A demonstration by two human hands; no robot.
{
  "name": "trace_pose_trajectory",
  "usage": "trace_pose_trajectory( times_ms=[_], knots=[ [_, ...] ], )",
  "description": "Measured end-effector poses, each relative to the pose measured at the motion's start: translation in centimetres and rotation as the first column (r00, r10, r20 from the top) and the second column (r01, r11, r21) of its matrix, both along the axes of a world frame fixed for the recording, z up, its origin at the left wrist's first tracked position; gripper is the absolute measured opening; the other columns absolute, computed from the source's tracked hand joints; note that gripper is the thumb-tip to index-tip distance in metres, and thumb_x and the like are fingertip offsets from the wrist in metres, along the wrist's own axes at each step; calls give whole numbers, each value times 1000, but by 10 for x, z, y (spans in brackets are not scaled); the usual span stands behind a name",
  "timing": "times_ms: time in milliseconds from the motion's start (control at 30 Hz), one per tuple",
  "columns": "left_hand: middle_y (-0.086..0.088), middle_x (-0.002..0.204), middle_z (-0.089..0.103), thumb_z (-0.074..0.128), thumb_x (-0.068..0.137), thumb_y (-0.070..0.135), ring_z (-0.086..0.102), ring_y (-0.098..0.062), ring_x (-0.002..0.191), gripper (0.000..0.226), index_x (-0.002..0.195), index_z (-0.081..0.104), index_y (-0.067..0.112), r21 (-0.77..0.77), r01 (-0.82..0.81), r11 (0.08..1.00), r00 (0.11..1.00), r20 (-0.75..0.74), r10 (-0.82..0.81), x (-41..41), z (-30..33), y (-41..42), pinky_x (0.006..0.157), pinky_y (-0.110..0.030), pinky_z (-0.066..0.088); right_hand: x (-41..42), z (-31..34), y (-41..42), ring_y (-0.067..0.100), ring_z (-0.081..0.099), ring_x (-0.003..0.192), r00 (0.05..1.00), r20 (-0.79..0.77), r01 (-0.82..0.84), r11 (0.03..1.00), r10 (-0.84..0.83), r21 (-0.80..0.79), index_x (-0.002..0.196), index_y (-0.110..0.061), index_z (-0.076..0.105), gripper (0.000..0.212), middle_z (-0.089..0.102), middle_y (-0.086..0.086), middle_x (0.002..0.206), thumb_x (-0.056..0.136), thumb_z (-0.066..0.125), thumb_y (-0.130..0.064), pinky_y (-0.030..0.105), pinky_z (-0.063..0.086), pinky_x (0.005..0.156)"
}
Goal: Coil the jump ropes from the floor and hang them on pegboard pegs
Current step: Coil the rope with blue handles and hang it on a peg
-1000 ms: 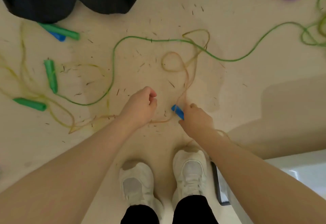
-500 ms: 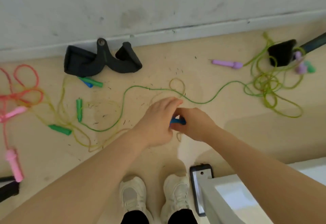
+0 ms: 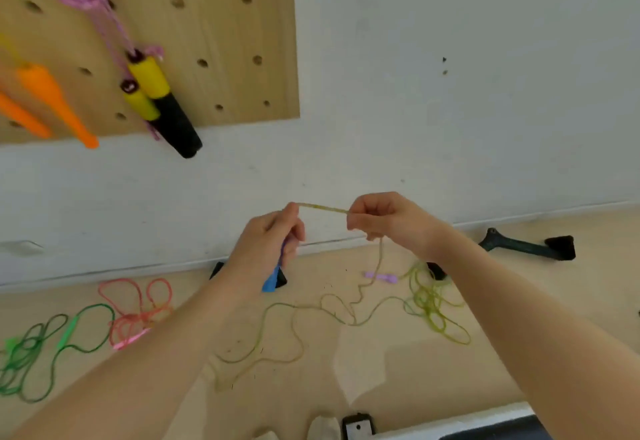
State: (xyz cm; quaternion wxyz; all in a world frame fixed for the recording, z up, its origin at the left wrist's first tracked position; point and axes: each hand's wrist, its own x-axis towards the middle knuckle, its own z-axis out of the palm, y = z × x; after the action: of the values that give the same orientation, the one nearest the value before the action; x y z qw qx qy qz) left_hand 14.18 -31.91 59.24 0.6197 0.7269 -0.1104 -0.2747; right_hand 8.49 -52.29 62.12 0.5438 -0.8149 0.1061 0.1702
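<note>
The view has lifted from the floor [image 3: 346, 363] to the pegboard [image 3: 221, 34]. Both hands have risen: the left hand [image 3: 268, 245] grips the blue handle [image 3: 272, 280], the right hand [image 3: 384, 218] pinches the yellow rope [image 3: 323, 208], whose rest trails on the floor near the wall. Coiling has begun.

Bright, even light; wide-angle bowing at edges; upper-left pegboard [image 3: 214, 41] seems motion-blurred.

The beige floor [image 3: 381, 370] carries a yellowish rope [image 3: 277, 358] below the hands, green rope [image 3: 31, 353] and pink rope [image 3: 135, 315] far left.
</note>
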Motion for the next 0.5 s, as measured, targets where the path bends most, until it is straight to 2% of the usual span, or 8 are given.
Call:
trace_pose_trajectory(
  times_ms=[67, 100, 133, 200, 267, 333, 433, 500],
  knots=[
    [3, 53, 46, 36, 100, 18, 44, -13, 53, 35, 76, 59, 8, -157, -160, 975, 987, -23, 158, 0, 41, 15, 56, -22, 41, 1, 42, -8, 8, 51, 71, 999, 52, 6, 998, -3, -60, 73, -19, 65, 14, 59, -7, 70, 86, 62, -16, 26, 41, 75],
    [2, 57, 50, 35, 98, 8, 47, -13, 57, 32, 81, 61, 8, -207, -188, 960, 982, -37, 184, 1, 55, 25, 61, -23, 43, 0, 60, -10, 11, 51, 74, 997, 79, 25, 997, -18, -80, 74, -19, 65, 13, 59, -3, 74, 86, 62, -14, 29, 42, 76],
    [1, 61, 54, 35, 95, 0, 50, -14, 61, 30, 85, 62, 8, -226, -180, 957, 984, -42, 175, 1, 69, 33, 66, -24, 44, 0, 77, -9, 12, 50, 73, 994, 101, 38, 996, -30, -80, 75, -19, 66, 14, 58, 1, 75, 87, 60, -14, 30, 42, 74],
    [-1, 66, 61, 38, 85, -6, 57, -15, 66, 28, 89, 62, 7, -150, -82, 985, 996, -34, 78, -1, 92, 45, 71, -27, 46, 0, 104, 4, 12, 42, 66, 988, 152, 37, 996, -24, -77, 77, -21, 67, 17, 51, 4, 72, 90, 57, -16, 27, 38, 65],
    [-2, 64, 62, 42, 87, -4, 59, -14, 63, 22, 90, 61, 6, -70, 65, 995, 994, -81, -70, -9, 113, 45, 68, -26, 48, 4, 124, 32, 7, 41, 60, 980, 191, -37, 994, 57, -106, 81, -20, 68, 18, 52, -3, 65, 92, 54, -18, 20, 36, 59],
    [-2, 55, 48, 42, 94, 7, 45, -13, 50, 19, 82, 57, 8, -84, 116, 990, 986, -112, -125, -18, 137, 39, 55, -23, 41, 11, 138, 64, 7, 45, 62, 959, 228, -130, 974, 171, -185, 85, -16, 67, 17, 58, -2, 68, 92, 52, -19, 19, 38, 60],
    [7, 47, 26, 44, 97, 22, 20, -8, 41, 35, 63, 41, 15, -135, -34, 990, 998, -61, 26, -23, 160, 45, 45, -23, 17, 17, 147, 86, 8, 39, 56, 948, 274, -104, 970, 164, -220, 76, -16, 59, 16, 46, -5, 62, 88, 59, -26, 19, 35, 56],
    [10, 40, 22, 39, 98, 22, 17, -6, 36, 40, 60, 37, 14, -298, -182, 937, 983, -85, 164, -22, 166, 64, 42, -21, 15, 17, 146, 80, 8, 38, 55, 954, 268, -66, 964, 137, -256, 68, -16, 52, 24, 43, -6, 59, 83, 66, -28, 19, 34, 56]
  ],
)
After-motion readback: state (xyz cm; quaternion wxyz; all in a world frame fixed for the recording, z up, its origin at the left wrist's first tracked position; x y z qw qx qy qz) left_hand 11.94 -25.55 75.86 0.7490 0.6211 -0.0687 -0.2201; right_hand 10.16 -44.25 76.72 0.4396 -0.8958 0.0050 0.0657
